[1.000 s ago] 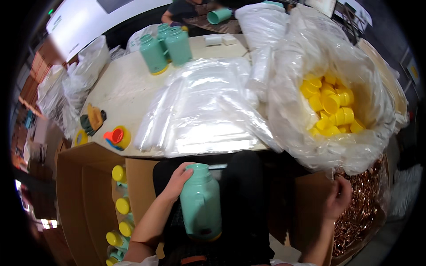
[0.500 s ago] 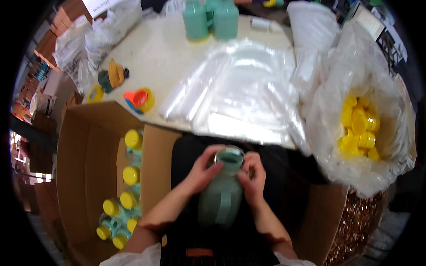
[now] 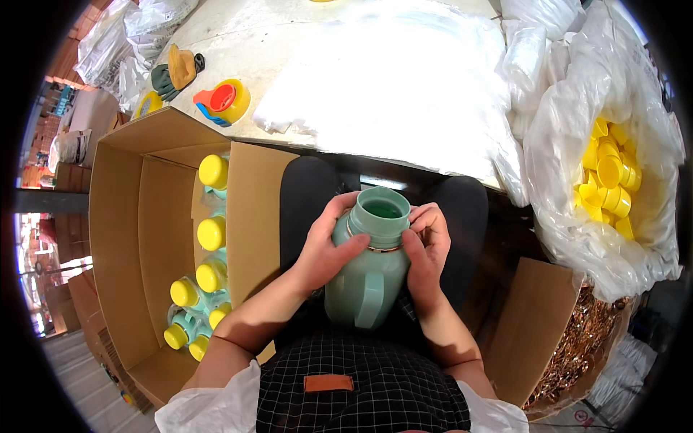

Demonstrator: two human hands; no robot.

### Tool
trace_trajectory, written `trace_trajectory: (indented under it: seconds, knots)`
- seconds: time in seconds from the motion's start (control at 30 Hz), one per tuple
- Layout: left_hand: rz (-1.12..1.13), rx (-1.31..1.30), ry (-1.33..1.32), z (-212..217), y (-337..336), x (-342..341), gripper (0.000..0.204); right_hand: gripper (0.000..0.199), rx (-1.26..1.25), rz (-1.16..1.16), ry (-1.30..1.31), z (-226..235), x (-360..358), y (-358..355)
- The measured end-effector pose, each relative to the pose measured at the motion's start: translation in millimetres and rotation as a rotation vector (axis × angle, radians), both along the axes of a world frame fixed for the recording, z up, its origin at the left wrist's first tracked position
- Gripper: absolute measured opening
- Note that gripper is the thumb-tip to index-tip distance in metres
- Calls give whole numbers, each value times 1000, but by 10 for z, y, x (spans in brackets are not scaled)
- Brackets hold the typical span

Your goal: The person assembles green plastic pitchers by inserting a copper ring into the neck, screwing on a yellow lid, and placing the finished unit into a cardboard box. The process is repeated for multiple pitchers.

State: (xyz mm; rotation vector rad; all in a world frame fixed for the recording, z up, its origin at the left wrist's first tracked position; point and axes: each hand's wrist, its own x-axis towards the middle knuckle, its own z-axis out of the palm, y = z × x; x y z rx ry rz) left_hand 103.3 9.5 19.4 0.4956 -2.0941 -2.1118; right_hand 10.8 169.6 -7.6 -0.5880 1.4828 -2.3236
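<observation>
Between my hands, over my lap, is a pale green jug (image 3: 368, 281) with its mouth uncovered and its handle facing me. A thin coppery ring (image 3: 386, 250) circles the base of its neck; part of it is hidden by my fingers. My left hand (image 3: 328, 242) wraps the jug's left shoulder, thumb pressed at the neck. On the other side my right hand (image 3: 429, 249) has its thumb against the neck by the ring and its fingers curled beside the rim. Whether those curled fingers pinch anything else cannot be made out.
A cardboard box (image 3: 115, 238) on the left holds several jugs with yellow lids (image 3: 211, 234). Clear plastic bags (image 3: 404, 86) lie on the table (image 3: 278, 43) near a tape dispenser (image 3: 234, 101) and gloves (image 3: 180, 68). At right, a bag (image 3: 556, 187) holds yellow caps (image 3: 610, 173) above coppery pieces (image 3: 570, 353).
The coppery ring shows lower on the neck, where earlier a ring was up around the mouth. My view has shifted, and the table's far jugs have left the picture.
</observation>
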Motion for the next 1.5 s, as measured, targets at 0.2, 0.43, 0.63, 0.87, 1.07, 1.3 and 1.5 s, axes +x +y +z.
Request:
trace_trajectory:
  seconds: [0.2, 0.43, 0.63, 0.87, 1.07, 1.3, 1.5]
  knots:
    - [53, 210, -43, -41, 27, -2, 49, 12, 164, 1, -350, 78, 11, -26]
    - [-19, 475, -151, 79, -77, -177, 39, 12, 107, 385, -649, 21, -310, 19]
    - [-96, 588, -185, 52, -169, -296, 28, 23, 28, 457, -646, -74, -417, -24]
    - [358, -62, 59, -86, 145, -403, 34, 72, 274, 181, -29, 538, -661, 334]
    - [27, 690, -383, -84, 374, 245, 49, 77, 297, -311, 579, 868, -550, 1012]
    - [-15, 687, -239, -382, 567, 85, 41, 50, 584, -57, 539, 961, -685, 1299]
    - [163, 920, -205, -401, 363, 61, 63, 32, 2011, -419, 630, 669, -2796, 2849]
